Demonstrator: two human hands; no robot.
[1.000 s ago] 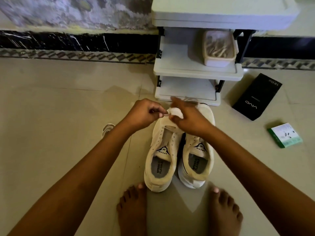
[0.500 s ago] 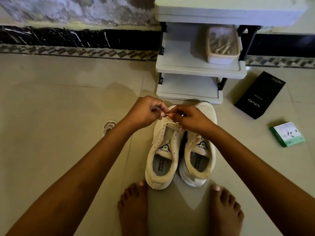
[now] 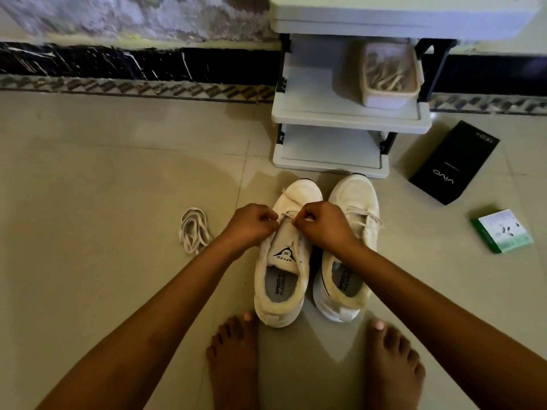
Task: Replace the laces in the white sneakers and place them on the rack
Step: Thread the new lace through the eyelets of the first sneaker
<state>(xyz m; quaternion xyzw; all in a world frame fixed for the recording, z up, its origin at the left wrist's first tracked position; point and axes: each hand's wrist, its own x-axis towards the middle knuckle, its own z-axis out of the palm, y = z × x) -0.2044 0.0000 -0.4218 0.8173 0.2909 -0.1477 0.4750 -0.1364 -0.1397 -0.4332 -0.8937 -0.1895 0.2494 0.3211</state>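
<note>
Loose lace [image 3: 194,229]: coiled on the floor, left of the left sneaker.
Left hand [image 3: 251,224]: curled, pinching a lace [image 3: 291,215] at the left sneaker's front eyelets.
Left sneaker [image 3: 285,261]: on the floor before the rack, tongue marked "SPEED", insole "SPEED FLEXIBLE".
Right hand [image 3: 321,224]: curled, pinching the same lace.
Right sneaker [image 3: 352,202]: just right of the left sneaker, laced.
Rack [image 3: 325,119]: beyond the left sneaker, white tub [image 3: 387,75] on its shelf.
Black box [image 3: 454,162]: right of the left sneaker, marked "vivo".
Green box [image 3: 503,230]: farther right, print unreadable.
</note>
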